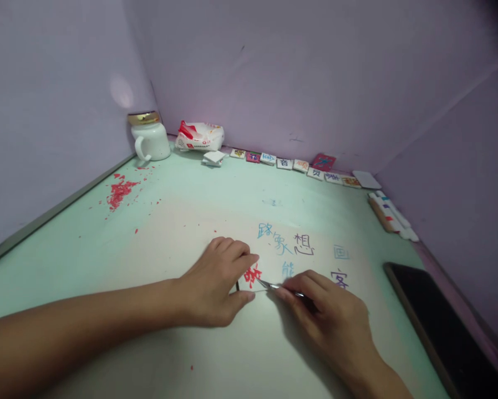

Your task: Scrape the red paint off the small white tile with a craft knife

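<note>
My left hand [219, 280] rests on the green table with curled fingers, pinching the edge of a small white tile [249, 280] that bears a red character [252, 274]. My right hand [321, 316] grips a thin metal tool [274, 286] like a pen, its tip touching the red character. Beyond both hands, blue and purple characters [303, 244] are written on a pale patch of the table.
A white lidded mug [150, 138] and a red-and-white packet [199, 136] stand in the far corner. A row of small printed tiles [293, 164] lines the back wall. Markers [390, 215] lie at the right, a dark tablet [436, 327] nearer. Red scrapings [119, 192] are scattered at left.
</note>
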Available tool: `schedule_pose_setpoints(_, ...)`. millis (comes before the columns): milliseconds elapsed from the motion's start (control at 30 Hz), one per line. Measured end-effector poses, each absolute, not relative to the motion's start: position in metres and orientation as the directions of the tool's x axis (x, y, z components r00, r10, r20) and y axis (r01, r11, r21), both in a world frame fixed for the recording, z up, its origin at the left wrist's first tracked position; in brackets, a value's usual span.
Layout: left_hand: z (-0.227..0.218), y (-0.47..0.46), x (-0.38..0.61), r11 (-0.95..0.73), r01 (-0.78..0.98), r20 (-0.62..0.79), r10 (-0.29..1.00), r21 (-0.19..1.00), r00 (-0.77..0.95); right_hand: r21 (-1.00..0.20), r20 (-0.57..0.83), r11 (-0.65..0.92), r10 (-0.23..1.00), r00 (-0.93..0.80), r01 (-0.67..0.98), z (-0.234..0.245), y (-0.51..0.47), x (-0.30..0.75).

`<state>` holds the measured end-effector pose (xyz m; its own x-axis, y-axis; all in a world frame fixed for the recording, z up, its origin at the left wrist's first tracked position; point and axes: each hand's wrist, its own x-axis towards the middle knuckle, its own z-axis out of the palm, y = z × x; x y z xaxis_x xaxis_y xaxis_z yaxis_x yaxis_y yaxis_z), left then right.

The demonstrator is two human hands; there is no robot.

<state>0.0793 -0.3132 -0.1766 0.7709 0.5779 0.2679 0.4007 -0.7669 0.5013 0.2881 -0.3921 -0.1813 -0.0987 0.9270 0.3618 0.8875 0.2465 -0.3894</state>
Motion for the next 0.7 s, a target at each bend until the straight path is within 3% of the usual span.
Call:
schedule_pose_setpoints(333,-0.178,-0.309,0.079,-0.76,0.344,0.255,0.547,0.552,0.798,-0.401,0.395,0.337,0.903,-0.171,0.852,-0.188,-0.384,0.295)
schedule_pose_setpoints(533,-0.179,-0.306,0.08,-0.741,0.337,0.237,0.55,0.581,0.801,-0.407,0.411,0.306,0.903,-0.126,0.861,-0.189,-0.383,0.291)
schedule_pose_setpoints(700,-0.177,-0.306,0.081,-0.737,0.341,0.228,0.552,0.584,0.802,-0.346,0.476,0.307,0.872,-0.116,0.887,-0.193,-0.378,0.295)
